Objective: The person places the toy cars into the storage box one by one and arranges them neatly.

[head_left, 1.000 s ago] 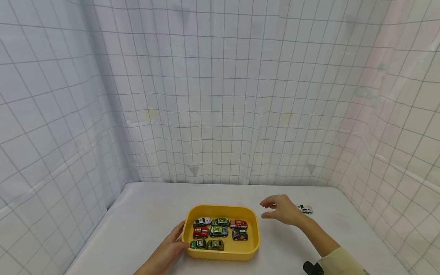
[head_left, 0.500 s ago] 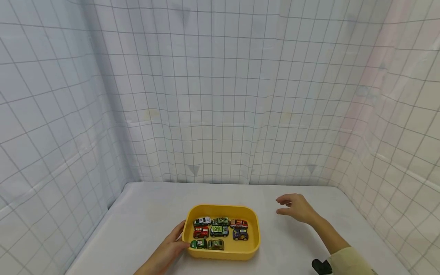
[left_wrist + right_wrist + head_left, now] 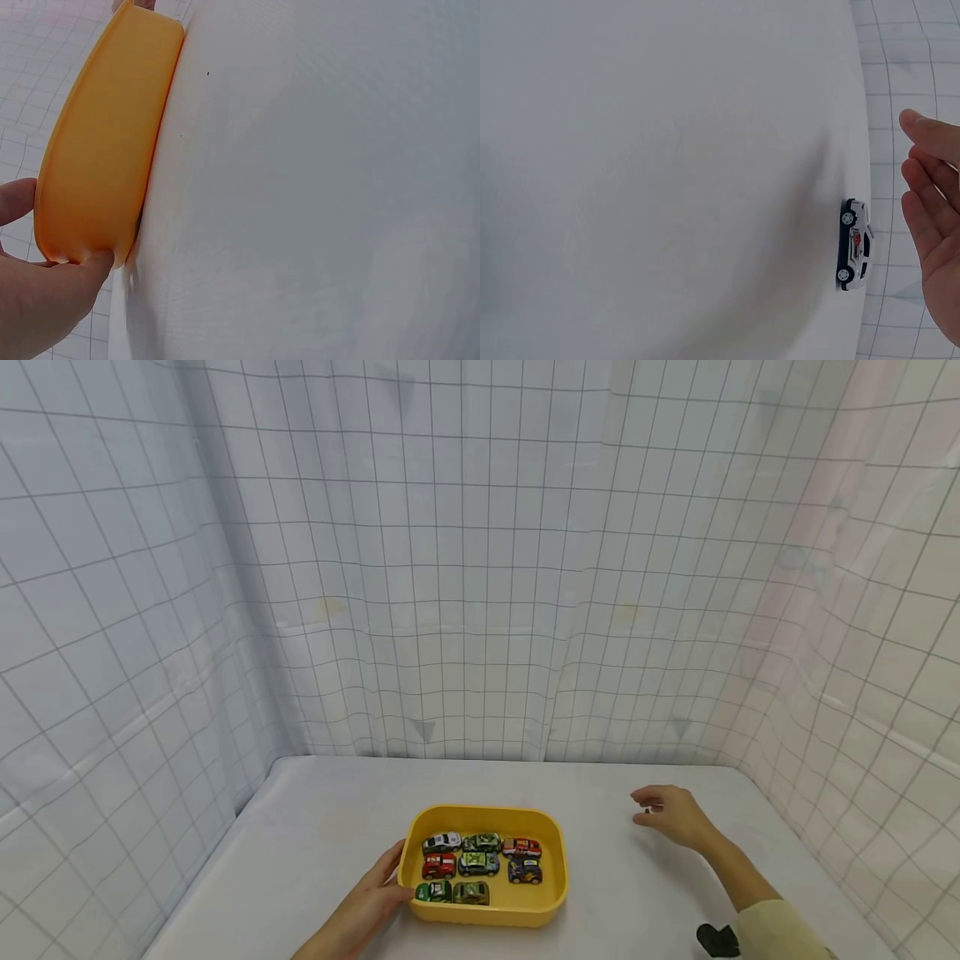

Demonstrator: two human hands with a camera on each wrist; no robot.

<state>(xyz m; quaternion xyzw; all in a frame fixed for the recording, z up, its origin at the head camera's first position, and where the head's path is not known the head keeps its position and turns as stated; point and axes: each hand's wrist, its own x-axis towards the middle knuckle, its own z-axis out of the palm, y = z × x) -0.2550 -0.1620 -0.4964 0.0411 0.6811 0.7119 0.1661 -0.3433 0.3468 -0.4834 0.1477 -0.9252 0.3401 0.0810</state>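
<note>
My left hand (image 3: 369, 897) grips the left side of a yellow plastic tray (image 3: 525, 910), thumb at the rim and fingers along the outer wall. In the left wrist view the fingertips press against the tray's outer corner (image 3: 101, 187). Inside stand several toy cars, among them a red one (image 3: 438, 866), a green one (image 3: 433, 892) and a dark blue one (image 3: 525, 871). Over the table's right part hovers my right hand (image 3: 671, 817), fingers loosely bent and holding nothing. Just below it, apart from the fingers, a white toy car (image 3: 856, 246) stands on the table; the head view mostly hides it.
A white cloth covers the table (image 3: 322, 810). White checked curtains (image 3: 480, 610) close off the back and both sides. A dark object (image 3: 717, 941) shows beside the right sleeve (image 3: 780, 931).
My right hand has moved right, away from the tray, to above the white toy car, which it now hides in the head view. The left hand and tray have stayed put.
</note>
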